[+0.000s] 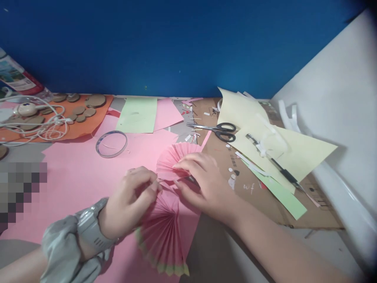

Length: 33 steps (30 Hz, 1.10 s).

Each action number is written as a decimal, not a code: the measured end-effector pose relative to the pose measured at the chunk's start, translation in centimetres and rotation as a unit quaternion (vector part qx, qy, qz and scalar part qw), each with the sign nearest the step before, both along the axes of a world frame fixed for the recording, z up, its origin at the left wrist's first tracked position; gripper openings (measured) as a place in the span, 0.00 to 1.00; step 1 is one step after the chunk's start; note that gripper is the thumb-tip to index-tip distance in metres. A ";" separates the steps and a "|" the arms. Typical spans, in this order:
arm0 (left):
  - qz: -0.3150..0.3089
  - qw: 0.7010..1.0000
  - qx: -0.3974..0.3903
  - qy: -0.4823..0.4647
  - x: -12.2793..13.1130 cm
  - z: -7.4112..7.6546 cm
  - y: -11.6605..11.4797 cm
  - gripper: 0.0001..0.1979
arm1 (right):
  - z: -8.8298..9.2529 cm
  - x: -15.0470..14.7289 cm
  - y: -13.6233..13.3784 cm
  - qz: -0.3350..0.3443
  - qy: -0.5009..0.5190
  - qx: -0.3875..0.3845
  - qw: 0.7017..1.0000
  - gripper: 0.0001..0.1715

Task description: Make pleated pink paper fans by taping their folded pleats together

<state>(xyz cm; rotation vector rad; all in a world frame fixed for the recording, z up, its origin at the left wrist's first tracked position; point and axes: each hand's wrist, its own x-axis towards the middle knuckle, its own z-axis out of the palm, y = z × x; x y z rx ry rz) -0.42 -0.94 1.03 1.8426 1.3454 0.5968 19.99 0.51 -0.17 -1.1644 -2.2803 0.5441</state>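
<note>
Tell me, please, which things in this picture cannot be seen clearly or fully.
Head view:
The place where the upper pink fan and the lower pink fan meet: covered by the fingers of the left hand and the right hand, so any grip there cannot be told.
The pixelated patch at the left edge: blurred.
The bottle, top left: cut off by the picture's edge.
The writing on the cardboard: too small to read.

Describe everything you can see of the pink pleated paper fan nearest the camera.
The near fan is pink paper folded in accordion pleats, spread open toward the camera, with a yellow-green band along its zigzag outer edge. It lies flat on a pink sheet. Its narrow end sits under the left hand, whose fingertips pinch there, beside a second fan under the right hand.
</note>
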 end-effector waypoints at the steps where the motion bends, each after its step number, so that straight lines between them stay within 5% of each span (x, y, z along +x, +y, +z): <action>1: 0.015 0.998 -0.049 -0.030 -0.4 0.1 0.2 0.10 | -0.1 0.1 0.1 0.015 -0.012 0.006 1.000 0.14; 6: -0.011 0.972 -0.216 -0.088 -2.6 1.4 1.6 0.13 | -0.9 0.0 0.9 0.033 -0.076 0.022 0.996 0.09; 13: -0.118 0.973 -0.166 0.105 -3.4 3.5 2.4 0.12 | -1.2 0.2 1.5 -0.012 -0.060 0.078 0.995 0.09; 15: -0.137 0.969 -0.163 0.127 -3.5 4.0 2.3 0.11 | -1.0 0.8 1.6 -0.026 -0.063 0.084 0.994 0.16; 18: -0.130 0.970 -0.130 0.160 -3.5 4.6 2.0 0.11 | -0.7 1.4 1.7 -0.055 -0.086 0.083 0.991 0.24; 22: -0.109 0.964 -0.042 0.239 -2.9 5.0 1.8 0.09 | -0.1 1.8 1.3 -0.092 -0.133 0.121 0.979 0.22; 26: -0.136 0.964 -0.039 0.223 -2.4 5.1 1.9 0.10 | 0.5 2.7 1.2 -0.076 -0.180 0.128 0.972 0.11; 30: -0.136 0.977 -0.078 0.142 -2.8 5.0 2.2 0.14 | 0.4 3.6 1.8 -0.085 -0.190 0.140 0.968 0.17; 33: -0.112 0.983 -0.054 0.137 -3.1 4.7 2.3 0.14 | 0.5 3.6 2.0 -0.066 -0.190 0.133 0.971 0.11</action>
